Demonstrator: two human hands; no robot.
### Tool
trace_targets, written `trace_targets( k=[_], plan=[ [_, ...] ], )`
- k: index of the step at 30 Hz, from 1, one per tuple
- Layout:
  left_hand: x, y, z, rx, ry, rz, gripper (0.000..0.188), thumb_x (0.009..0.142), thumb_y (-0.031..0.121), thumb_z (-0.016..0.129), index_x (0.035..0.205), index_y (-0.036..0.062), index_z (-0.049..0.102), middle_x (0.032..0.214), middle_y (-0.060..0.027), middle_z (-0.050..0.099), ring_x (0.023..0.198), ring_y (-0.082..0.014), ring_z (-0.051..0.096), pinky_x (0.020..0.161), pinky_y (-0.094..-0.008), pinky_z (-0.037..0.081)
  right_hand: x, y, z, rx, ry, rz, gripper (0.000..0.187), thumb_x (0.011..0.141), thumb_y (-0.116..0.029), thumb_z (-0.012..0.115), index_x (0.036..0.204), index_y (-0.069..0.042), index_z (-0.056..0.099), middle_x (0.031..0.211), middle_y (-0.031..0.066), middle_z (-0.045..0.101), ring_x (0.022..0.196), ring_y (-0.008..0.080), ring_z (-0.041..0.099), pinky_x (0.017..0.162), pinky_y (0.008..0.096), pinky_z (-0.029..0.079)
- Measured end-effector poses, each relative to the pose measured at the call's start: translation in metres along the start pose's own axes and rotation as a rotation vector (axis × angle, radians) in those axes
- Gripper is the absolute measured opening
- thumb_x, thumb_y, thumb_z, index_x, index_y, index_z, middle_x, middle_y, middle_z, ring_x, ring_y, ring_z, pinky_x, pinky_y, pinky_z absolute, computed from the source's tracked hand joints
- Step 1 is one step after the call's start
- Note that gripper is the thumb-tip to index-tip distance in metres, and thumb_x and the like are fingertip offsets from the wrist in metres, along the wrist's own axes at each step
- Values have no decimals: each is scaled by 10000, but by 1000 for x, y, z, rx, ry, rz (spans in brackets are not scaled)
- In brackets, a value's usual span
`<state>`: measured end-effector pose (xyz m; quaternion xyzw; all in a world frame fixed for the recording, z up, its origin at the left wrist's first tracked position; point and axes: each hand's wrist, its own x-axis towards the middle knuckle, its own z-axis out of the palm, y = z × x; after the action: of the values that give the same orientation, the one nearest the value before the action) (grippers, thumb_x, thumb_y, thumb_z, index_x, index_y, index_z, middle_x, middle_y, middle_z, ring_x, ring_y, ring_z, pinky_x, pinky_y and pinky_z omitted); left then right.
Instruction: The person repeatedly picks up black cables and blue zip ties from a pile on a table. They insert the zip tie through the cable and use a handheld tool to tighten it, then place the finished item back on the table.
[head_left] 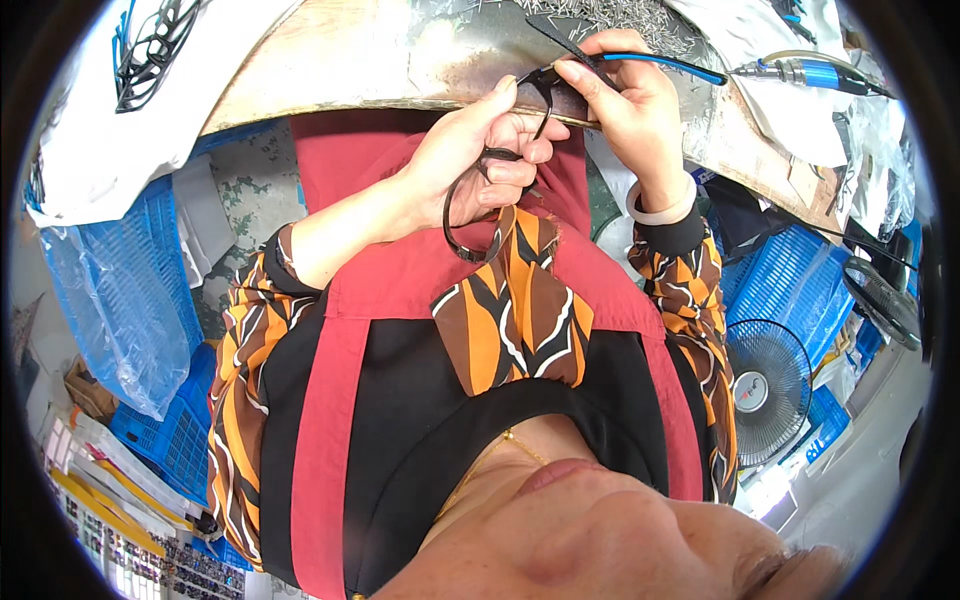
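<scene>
My left hand [505, 150] is closed around a dark eyeglass frame [452, 215], its rim curving down below my fingers. The thumb of that hand presses near the hinge corner. My right hand [640, 115] pinches the frame's corner between thumb and fingertips, where a black and blue temple arm [675, 63] stretches off to the right. Another dark strip [556, 36] slants up from the same spot. Both hands meet just over the near edge of the worktable [370, 65]. Fingers cover the hinge itself, so its joint cannot be made out.
Small metal pins [625, 18] lie heaped at the table's back. A blue and silver powered screwdriver [815, 74] rests at the right on white cloth. Several dark frames [155, 60] lie on white cloth at the left. Blue crates [165, 430] and a fan [768, 395] stand beside me.
</scene>
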<state>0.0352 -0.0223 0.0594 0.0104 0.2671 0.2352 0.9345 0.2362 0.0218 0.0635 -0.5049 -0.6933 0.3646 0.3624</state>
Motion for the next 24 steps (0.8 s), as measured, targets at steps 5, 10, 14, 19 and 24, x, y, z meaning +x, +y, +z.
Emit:
trace_targets(
  k=[5, 10, 14, 19, 24],
  plan=[
    [1, -5, -3, 123, -13, 74, 654, 1060, 570, 355, 1193, -30, 578, 819, 8, 471, 562, -42, 372, 475, -208, 330, 17, -9, -3, -207, 41, -132, 180, 955, -151, 638, 907, 17, 598, 761, 133, 626, 666, 253, 659, 633, 354, 500],
    [-2, 0, 0, 14, -25, 27, 634, 1071, 538, 340, 1168, -41, 579, 827, -18, 531, 534, -52, 377, 460, -222, 343, 3, -16, -4, -200, -130, 206, 276, 914, -303, 734, 1039, -63, 676, 787, 117, 665, 675, 280, 662, 628, 349, 503],
    [-19, 12, -2, 103, -177, 319, 679, 1069, 562, 281, 1171, -44, 570, 851, -53, 562, 591, -103, 542, 458, -277, 501, -4, -19, -24, -315, 154, -497, 213, 991, -278, 633, 998, -91, 735, 908, 67, 725, 790, 247, 670, 722, 341, 519],
    [-9, 23, -10, 401, -107, 1200, 238, 1088, 272, 431, 1210, 80, 501, 1138, -100, 567, 931, -264, 677, 1047, -621, 464, -10, -12, -18, 1, 262, -180, 269, 1059, -269, 554, 1009, -23, 650, 900, 19, 664, 629, 49, 527, 558, 208, 433],
    [13, 4, -30, 970, 85, 1592, 561, 785, -81, 812, 1060, 33, 336, 916, -96, 649, 856, -165, 685, 994, -420, 533, -16, -13, -10, 100, -5, 229, 224, 947, -217, 714, 1039, -27, 640, 826, 20, 664, 642, 81, 630, 590, 237, 506]
  ],
)
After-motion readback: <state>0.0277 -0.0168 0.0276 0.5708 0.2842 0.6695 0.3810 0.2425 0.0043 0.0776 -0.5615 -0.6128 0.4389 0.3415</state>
